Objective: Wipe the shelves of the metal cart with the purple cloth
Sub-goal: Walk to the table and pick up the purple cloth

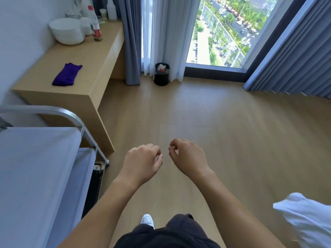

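Reaching the purple cloth [67,74] on the table [86,56] beyond the metal cart [71,115] should come first; left grip [143,161] and right grip [188,158] hang loosely curled, empty.

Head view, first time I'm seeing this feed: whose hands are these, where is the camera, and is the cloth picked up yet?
There is no machine here. A person wears one camera on the head, looking forward and down, and the two bare arms are theirs. The left hand and right hand have loosely curled fingers and hold nothing. The purple cloth is not picked up: it lies on the wooden desk at the left, with plates and a bottle farther back. The metal cart stands at the lower left.
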